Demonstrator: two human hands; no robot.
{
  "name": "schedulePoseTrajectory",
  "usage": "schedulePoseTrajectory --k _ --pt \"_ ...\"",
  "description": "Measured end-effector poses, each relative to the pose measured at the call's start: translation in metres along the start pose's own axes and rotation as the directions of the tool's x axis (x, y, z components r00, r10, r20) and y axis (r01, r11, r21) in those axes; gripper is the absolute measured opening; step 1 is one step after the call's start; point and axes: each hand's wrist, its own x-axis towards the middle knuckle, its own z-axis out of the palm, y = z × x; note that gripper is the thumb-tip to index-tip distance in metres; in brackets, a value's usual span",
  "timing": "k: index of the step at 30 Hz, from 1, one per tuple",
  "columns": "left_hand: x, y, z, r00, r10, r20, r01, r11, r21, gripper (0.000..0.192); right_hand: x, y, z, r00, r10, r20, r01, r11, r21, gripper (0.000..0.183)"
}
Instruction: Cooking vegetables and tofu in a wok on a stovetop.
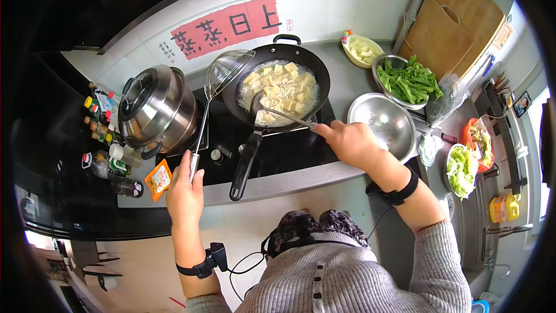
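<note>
A black wok (320,69) stands on the hob, holding tofu pieces and pale thin strands (284,89) in bubbling liquid. My right hand (352,144) grips the handle of a metal ladle (257,103), whose bowl is partly in the food at the wok's left side. In my left hand (186,191) is the handle of a wire skimmer (226,71); its basket is above the wok's upper left rim, and I cannot tell whether they touch. The wok's black handle (246,167) points towards me, between my hands.
A lidded steel steamer pot (158,106) stands left, beside bottles (97,126) and an orange packet (158,180). On the right are a steel bowl (382,124), a bowl of green leaves (408,79), a yellow bowl of pale pieces (362,51), cutting boards (447,21) and lettuce (461,169).
</note>
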Motion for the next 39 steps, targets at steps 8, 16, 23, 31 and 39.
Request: schedulePoseTrajectory --k 8,16,23,31,39 --pt "0.006 0.001 0.017 0.997 0.063 -0.038 -0.065 0.996 -0.063 0.045 0.024 -0.018 0.017 0.986 0.118 -0.118 -0.091 0.972 0.215 0.028" --pt "-0.006 0.001 0.019 0.999 -0.025 0.041 0.028 0.998 -0.062 0.047 -0.025 0.016 -0.020 0.993 0.112 -0.043 -0.107 0.988 0.114 0.032" --pt "-0.006 -0.001 0.014 0.999 -0.028 0.037 0.030 0.998 -0.052 0.046 -0.057 0.038 -0.090 0.948 0.317 0.006 -0.308 0.917 0.253 0.032" --pt "0.000 0.002 0.019 0.996 -0.061 0.062 0.065 0.996 -0.056 0.046 -0.048 0.042 -0.088 0.953 0.288 0.093 -0.302 0.924 0.233 0.033" --pt "0.003 0.000 0.025 0.998 -0.039 0.047 0.043 0.995 -0.095 0.046 -0.003 0.059 -0.020 0.915 0.403 0.036 -0.387 0.847 0.365 0.036"
